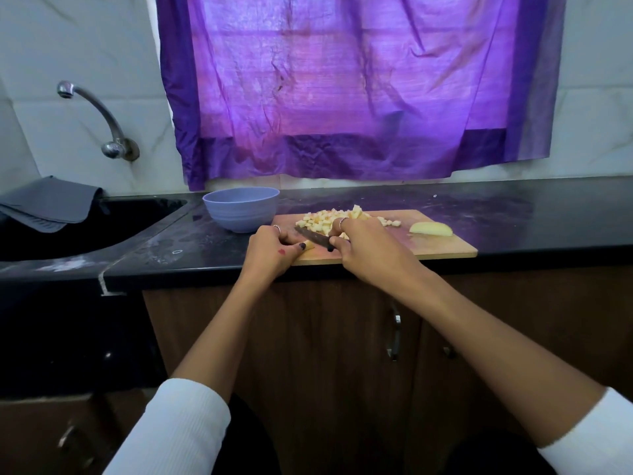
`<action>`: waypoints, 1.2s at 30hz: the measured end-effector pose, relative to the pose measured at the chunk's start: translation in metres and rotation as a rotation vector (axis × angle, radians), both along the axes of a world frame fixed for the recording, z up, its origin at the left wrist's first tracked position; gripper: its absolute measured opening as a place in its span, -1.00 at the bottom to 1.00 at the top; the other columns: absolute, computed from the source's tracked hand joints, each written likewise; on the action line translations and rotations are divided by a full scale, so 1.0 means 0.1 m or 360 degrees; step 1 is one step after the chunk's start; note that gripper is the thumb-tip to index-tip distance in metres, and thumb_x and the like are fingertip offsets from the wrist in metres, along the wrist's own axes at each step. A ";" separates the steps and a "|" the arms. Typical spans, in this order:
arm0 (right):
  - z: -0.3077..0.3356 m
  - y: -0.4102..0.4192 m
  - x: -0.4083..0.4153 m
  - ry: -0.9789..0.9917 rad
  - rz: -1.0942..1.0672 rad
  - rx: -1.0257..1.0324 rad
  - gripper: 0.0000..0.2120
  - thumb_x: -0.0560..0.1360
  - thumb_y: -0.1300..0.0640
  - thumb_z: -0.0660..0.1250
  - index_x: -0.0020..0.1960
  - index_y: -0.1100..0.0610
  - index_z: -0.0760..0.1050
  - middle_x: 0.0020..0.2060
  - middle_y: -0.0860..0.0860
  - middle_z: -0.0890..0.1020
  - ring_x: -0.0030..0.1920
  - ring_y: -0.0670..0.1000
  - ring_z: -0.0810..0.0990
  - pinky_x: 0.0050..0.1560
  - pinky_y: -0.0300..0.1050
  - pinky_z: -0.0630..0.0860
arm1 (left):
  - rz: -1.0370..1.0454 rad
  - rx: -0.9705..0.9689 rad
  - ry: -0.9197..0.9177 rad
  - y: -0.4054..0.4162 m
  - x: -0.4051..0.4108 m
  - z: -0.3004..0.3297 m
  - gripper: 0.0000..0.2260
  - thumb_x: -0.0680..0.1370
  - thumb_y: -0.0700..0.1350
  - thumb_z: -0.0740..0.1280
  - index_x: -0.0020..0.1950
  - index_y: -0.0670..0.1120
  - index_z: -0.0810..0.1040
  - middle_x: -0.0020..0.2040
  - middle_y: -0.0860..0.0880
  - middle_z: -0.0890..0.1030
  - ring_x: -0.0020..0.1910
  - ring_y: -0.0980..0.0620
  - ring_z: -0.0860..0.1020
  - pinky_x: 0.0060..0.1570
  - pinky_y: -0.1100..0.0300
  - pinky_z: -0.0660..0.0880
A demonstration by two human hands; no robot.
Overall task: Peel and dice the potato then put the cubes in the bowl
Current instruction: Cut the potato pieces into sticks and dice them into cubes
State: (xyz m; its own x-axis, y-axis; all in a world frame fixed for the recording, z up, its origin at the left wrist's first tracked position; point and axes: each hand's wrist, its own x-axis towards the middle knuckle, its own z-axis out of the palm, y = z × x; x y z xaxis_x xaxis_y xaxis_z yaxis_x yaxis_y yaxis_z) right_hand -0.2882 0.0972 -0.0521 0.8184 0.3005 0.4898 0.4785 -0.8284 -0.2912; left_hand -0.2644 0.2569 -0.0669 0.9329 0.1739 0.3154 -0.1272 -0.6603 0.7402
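Both hands are down on the wooden cutting board [445,250], which sits on the dark countertop [513,214]. The left hand [270,250] curls over a small strip of potato [309,245] at the board's near left corner, fingertips pinning it in place. The right hand [366,245] is wrapped round the black handle of the knife [313,236], blade angled left across that strip. Behind the hands lies a heap of pale potato cubes [325,219] on the board, and off to the right rests an uncut peeled potato wedge [431,229], well apart from the heap. The blue bowl [241,209] stands just beside the board's far left corner, its inside hidden from here
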 end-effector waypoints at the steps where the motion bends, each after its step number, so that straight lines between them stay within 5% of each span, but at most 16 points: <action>1: 0.01 0.00 0.00 -0.0008 0.0004 0.0004 -0.83 0.61 0.10 0.19 0.08 0.09 0.54 -0.23 0.00 0.47 -0.16 0.03 0.48 -0.21 -0.10 0.38 | 0.0010 0.0026 0.0003 0.00 0.01 0.00 -0.84 0.51 -0.09 0.43 -0.20 -0.15 0.58 -0.32 0.03 0.50 -0.30 0.13 0.42 -0.18 0.21 0.32; 4: 0.00 -0.01 0.00 -0.0001 0.0010 -0.0017 -0.84 0.61 0.09 0.19 0.09 0.08 0.53 -0.24 -0.01 0.46 -0.15 0.03 0.49 -0.21 -0.11 0.37 | 0.0015 0.0038 -0.0021 -0.01 0.00 -0.01 -0.79 0.52 -0.13 0.41 -0.30 -0.07 0.50 -0.33 0.04 0.50 -0.32 0.15 0.41 -0.24 0.23 0.31; 11: -0.13 0.00 -0.01 -0.0108 -0.0017 0.0016 -0.81 0.62 0.10 0.16 0.15 0.09 0.50 -0.21 0.00 0.49 -0.22 0.00 0.44 -0.28 -0.14 0.31 | 0.0068 0.0132 -0.0116 0.00 0.03 -0.07 -0.85 0.53 -0.09 0.39 -0.18 -0.14 0.53 -0.33 0.07 0.46 -0.33 0.15 0.41 -0.43 0.38 0.27; 16: -0.13 -0.04 0.03 -0.0058 0.0060 -0.0012 -0.82 0.62 0.10 0.17 0.13 0.08 0.51 -0.12 0.07 0.61 -0.18 0.03 0.52 -0.25 -0.11 0.42 | 0.0020 0.0152 -0.0136 0.03 0.07 -0.08 -0.88 0.53 -0.09 0.39 -0.09 -0.14 0.60 -0.27 0.06 0.53 -0.27 0.16 0.45 -0.33 0.35 0.29; 21: 0.01 -0.07 0.14 0.0079 0.0083 -0.0058 -0.85 0.61 0.08 0.19 0.06 0.07 0.51 -0.18 0.03 0.50 -0.19 0.02 0.46 -0.39 -0.20 0.26 | -0.0022 0.0186 -0.0048 0.10 0.14 -0.03 -0.84 0.50 -0.07 0.42 -0.05 -0.16 0.66 -0.09 -0.07 0.65 -0.07 0.01 0.57 -0.04 0.10 0.51; 24: 0.06 -0.03 0.22 0.0145 0.0092 -0.0110 -0.87 0.60 0.08 0.21 0.03 0.07 0.51 -0.18 0.02 0.51 -0.20 0.00 0.45 -0.44 -0.30 0.22 | -0.0081 0.0156 -0.0013 0.12 0.15 -0.03 -0.91 0.51 -0.09 0.42 -0.10 -0.09 0.67 -0.14 0.00 0.64 -0.15 0.11 0.53 -0.17 0.23 0.43; 29: 0.03 0.02 0.27 0.0131 0.0131 -0.0185 -0.85 0.61 0.05 0.19 0.04 0.08 0.50 -0.20 0.00 0.52 -0.29 -0.09 0.45 -0.43 -0.20 0.23 | -0.0004 0.0159 -0.0074 0.07 0.14 -0.06 -0.94 0.52 -0.10 0.41 -0.15 -0.04 0.65 -0.24 0.09 0.59 -0.25 0.16 0.48 -0.16 0.28 0.33; 33: 0.01 -0.09 0.16 -0.0048 0.0096 -0.0429 -0.85 0.62 0.03 0.14 0.08 0.02 0.47 -0.19 0.00 0.50 -0.19 0.01 0.50 -0.45 -0.19 0.15 | -0.0027 0.0123 -0.0063 0.07 0.14 -0.06 -0.94 0.52 -0.12 0.41 -0.12 -0.07 0.66 -0.24 0.11 0.58 -0.23 0.16 0.49 -0.22 0.30 0.35; 36: 0.01 -0.15 0.11 -0.0118 0.0055 -0.0441 -0.84 0.62 0.04 0.14 0.09 0.00 0.47 -0.24 0.01 0.47 -0.14 0.08 0.52 -0.36 -0.11 0.34 | -0.0023 0.0098 -0.0064 0.09 0.15 -0.07 -0.88 0.50 -0.09 0.43 -0.08 -0.13 0.68 -0.17 -0.01 0.64 -0.16 0.08 0.54 -0.13 0.19 0.44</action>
State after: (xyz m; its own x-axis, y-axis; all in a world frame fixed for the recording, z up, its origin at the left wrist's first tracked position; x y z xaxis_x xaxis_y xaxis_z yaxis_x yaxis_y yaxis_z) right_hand -0.2769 0.0822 -0.0516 0.7705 0.4580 0.4434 0.5191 -0.8545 -0.0194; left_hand -0.2495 0.2662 -0.0743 0.9215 0.1395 0.3626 -0.1661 -0.7023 0.6923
